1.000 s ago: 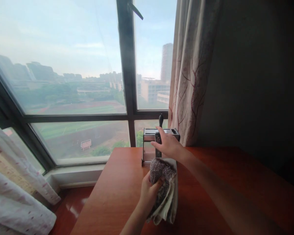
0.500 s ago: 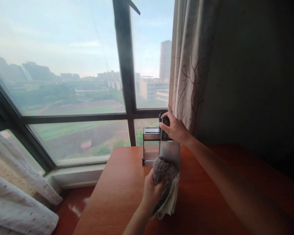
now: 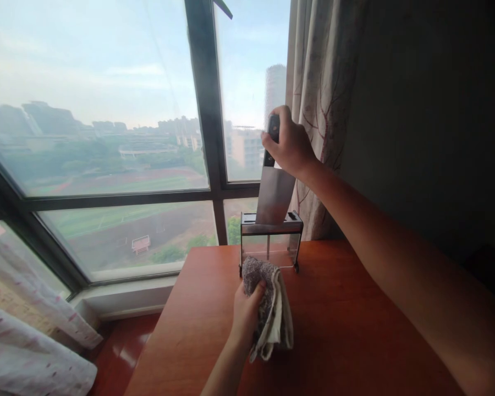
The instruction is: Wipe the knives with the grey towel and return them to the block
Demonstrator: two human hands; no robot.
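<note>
My right hand [image 3: 291,142] is closed around the black handle of a cleaver [image 3: 275,195], held upright with its broad metal blade pointing down. The blade's lower end overlaps the top of a knife rack [image 3: 269,227]; whether it has entered a slot I cannot tell. The rack has a dark metal frame and see-through sides. In front of it, my left hand [image 3: 247,308] grips a folded cloth [image 3: 274,313], grey-brown and fuzzy on one side, pale on the other. The cloth hangs over the table, apart from the blade.
A reddish-brown wooden table [image 3: 206,308] carries the rack near its far edge. Behind it stand a large window [image 3: 127,199] with dark frames and a patterned curtain [image 3: 328,99]. Another curtain [image 3: 37,346] hangs at the lower left, beside the floor.
My right hand has raised the cleaver away from the cloth to above the rack. My left hand with the cloth has shifted slightly left, and the cloth has come away from the blade.
</note>
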